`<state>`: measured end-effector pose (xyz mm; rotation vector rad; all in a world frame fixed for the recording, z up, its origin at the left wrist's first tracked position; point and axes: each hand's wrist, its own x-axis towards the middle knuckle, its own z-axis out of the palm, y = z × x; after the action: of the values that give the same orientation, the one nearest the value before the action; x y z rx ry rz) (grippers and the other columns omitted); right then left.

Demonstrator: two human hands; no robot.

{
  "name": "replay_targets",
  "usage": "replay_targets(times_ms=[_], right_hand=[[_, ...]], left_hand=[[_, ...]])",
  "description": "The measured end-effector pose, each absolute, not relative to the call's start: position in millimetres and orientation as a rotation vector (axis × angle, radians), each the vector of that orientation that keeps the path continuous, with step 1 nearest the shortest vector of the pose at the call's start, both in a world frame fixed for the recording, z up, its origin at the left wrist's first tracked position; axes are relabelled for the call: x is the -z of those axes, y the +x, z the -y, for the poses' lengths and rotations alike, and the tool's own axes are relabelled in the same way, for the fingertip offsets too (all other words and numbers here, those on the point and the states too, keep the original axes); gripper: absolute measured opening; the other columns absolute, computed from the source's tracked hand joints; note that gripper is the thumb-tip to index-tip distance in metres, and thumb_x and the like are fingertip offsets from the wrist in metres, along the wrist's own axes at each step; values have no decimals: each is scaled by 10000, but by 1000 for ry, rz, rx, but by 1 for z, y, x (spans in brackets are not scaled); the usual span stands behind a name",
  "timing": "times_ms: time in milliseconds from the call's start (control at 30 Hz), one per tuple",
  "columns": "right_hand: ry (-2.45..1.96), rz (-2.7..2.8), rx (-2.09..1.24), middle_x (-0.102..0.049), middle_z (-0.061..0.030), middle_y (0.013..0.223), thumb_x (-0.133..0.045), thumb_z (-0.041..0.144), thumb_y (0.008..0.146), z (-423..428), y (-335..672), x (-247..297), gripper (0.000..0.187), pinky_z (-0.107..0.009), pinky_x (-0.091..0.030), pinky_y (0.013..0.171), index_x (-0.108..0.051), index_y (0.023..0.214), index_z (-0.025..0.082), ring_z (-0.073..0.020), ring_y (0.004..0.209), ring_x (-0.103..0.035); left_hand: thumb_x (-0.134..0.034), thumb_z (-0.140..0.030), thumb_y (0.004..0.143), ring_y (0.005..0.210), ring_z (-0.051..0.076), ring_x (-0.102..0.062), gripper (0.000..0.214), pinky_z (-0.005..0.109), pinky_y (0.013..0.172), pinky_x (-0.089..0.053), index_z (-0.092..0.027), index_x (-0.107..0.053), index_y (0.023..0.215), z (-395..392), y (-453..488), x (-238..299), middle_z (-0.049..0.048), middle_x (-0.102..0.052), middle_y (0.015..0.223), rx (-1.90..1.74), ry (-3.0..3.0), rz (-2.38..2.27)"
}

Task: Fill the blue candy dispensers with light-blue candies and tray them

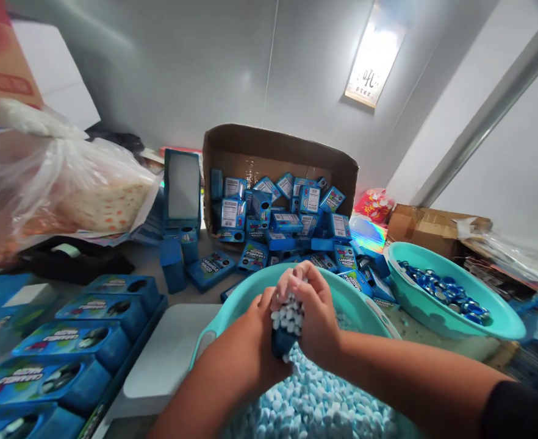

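Head view: two bare hands are meeting above a teal basin, low in the middle of the picture.
Left hand (pixel 254 341): the grip is wrapping shut around a small blue box (pixel 280 346), holding it upright with only its lower corner showing.
Right hand (pixel 315 314): the grip is curling closed over a handful of pellets (pixel 288 318), pressing them against the top of the small blue box; fingertips are touching the left hand.
Near basin (pixel 232 291): it is sitting on the tabletop directly under both hands and holding a pellet heap (pixel 315 402), pale blue and white.
Far basin (pixel 502 320): it is standing just right of the near basin and holding shiny blue pieces (pixel 447 294); what they are cannot be told.
Cardboard box (pixel 232 152): it is lying open on its side behind the basins, with printed blue cartons (pixel 287 221) spilling out of it onto the tabletop.
Tray rows (pixel 81 341): more blue cartons with round windows are lying side by side at the left.
Plastic bag (pixel 68 183): it is slumping at the far left, above the tray rows.
Brown carton (pixel 429 228): it is standing behind the far basin.
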<state>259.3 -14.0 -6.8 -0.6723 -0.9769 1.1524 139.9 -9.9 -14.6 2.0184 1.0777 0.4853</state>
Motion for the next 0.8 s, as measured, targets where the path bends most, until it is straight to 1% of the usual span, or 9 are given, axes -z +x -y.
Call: replay_targets(times_ms=[167, 333, 400, 500, 567, 667, 700, 800], right_hand=[[-700, 994, -1131, -557, 49, 628, -674, 328, 846, 9, 262, 9, 280, -255, -441, 588, -435, 754, 212, -118, 552, -537], [-666, 1076, -1069, -567, 32, 686, -646, 298, 874, 14, 266, -1, 260, -268, -460, 655, -450, 732, 204, -125, 631, -562], [-726, 1157, -965, -582, 19, 720, -639, 323, 880, 12, 273, -7, 237, -277, -464, 684, -497, 735, 199, -131, 661, -561], [-960, 1344, -739, -588, 3, 743, -657, 374, 864, 4, 289, -15, 234, -270, -446, 681, -573, 743, 191, -139, 695, -541], [-1121, 1470, -630, -613, -13, 801, -666, 394, 854, -2, 300, -18, 208, -271, -447, 697, -632, 802, 195, -158, 765, -557], [-1259, 1680, -598, -656, -40, 922, -657, 389, 860, -7, 310, -18, 194, -297, -471, 756, -696, 924, 210, -190, 874, -595], [-1282, 1751, -602, -662, -46, 934, -655, 379, 861, -8, 311, -17, 191, -304, -476, 761, -706, 928, 208, -193, 877, -604], [-1310, 1885, -614, -662, -48, 877, -654, 357, 859, -7, 309, -15, 175, -295, -478, 712, -713, 842, 193, -181, 809, -617]], left_hand=[[-702, -267, 588, 1052, 281, -602, 807, 414, 900, -513, -214, -393, 1332, 14, 138, 7, 90, -547, 1242, -478, 1987, -1103], [-733, -279, 597, 1176, 264, -557, 813, 370, 957, -491, -279, -386, 1332, 14, 137, 8, 54, -518, 1319, -571, 1992, -1084], [-744, -301, 602, 1186, 264, -555, 783, 367, 947, -494, -278, -389, 1300, 14, 136, 8, 59, -521, 1329, -605, 1954, -1107], [-729, -309, 620, 1193, 281, -553, 741, 408, 988, -468, -267, -378, 1271, 15, 135, 5, 82, -530, 1333, -603, 1912, -1190], [-700, -305, 660, 1205, 284, -551, 712, 425, 1009, -452, -263, -352, 1279, 16, 134, 2, 96, -533, 1337, -589, 1894, -1227], [-657, -283, 712, 1243, 279, -531, 667, 418, 1015, -443, -262, -321, 1287, 17, 134, 0, 103, -529, 1344, -590, 1900, -1219], [-647, -278, 723, 1241, 277, -533, 649, 414, 1009, -445, -265, -317, 1282, 17, 134, 0, 100, -530, 1342, -590, 1905, -1214], [-614, -273, 762, 1210, 272, -560, 616, 397, 971, -461, -279, -292, 1286, 16, 133, 2, 94, -533, 1346, -563, 1900, -1230]])
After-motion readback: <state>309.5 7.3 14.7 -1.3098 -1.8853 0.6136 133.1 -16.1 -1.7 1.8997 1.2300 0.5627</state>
